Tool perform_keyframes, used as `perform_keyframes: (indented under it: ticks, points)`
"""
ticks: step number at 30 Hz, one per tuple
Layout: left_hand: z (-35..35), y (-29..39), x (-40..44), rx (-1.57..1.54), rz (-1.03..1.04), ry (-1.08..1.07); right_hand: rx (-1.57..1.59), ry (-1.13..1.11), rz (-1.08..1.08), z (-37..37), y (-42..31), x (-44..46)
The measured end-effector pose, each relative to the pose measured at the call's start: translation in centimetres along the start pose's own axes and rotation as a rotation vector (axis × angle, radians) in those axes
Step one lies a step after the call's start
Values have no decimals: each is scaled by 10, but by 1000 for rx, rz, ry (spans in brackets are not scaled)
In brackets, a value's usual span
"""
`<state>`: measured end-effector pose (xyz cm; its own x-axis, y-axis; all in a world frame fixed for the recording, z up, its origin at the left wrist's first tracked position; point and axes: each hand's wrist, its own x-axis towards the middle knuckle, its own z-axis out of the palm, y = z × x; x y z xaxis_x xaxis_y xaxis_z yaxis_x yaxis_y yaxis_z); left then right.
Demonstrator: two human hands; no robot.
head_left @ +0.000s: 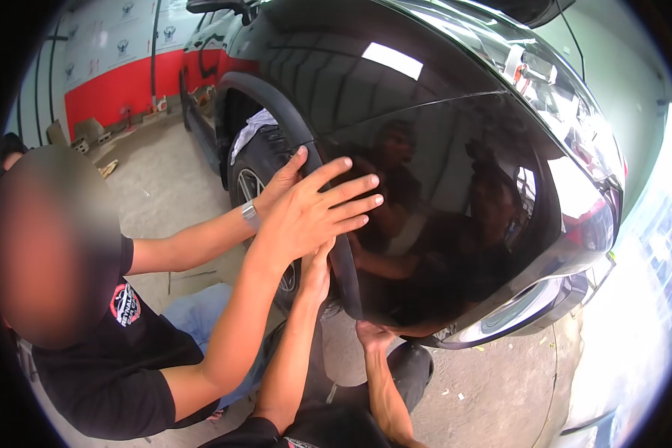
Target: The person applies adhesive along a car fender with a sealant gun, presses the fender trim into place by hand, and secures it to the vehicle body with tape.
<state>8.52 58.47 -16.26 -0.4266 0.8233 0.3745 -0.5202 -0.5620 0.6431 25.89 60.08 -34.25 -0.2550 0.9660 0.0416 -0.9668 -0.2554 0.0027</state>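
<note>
head cam, single view | worn on person's head | faces forward, tilted down | black car [425, 97] near, across mid-frame; floor [493, 377] below | wide round field, lines bowed, dark corners

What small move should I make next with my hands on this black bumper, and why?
Perhaps ease your right hand gently upward against the lower edge of the black bumper. It sits at that edge, fingers hidden; your left hand is at the wheel-arch trim, and a co-worker's spread hand lies against the outer face, so the panel may be braced enough for light pressure.
</note>
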Motion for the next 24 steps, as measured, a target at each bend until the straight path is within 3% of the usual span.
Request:
perform_keyframes:
  ticks: [7, 13, 19, 24]
  points:
    - [11, 0, 11, 16, 15, 120, -103, 141, 85, -49, -12, -9]
    - [-17, -21, 21, -69, -76, 48, -157, 374, 183, -119, -20, -14]
    - [-12, -17, 19, 58, 18, 65, -353, 557, 285, -146, -16, -19]
    - [-19, -38, 16, -50, 39, 207, -451, 620, 349, -160, -3, -37]
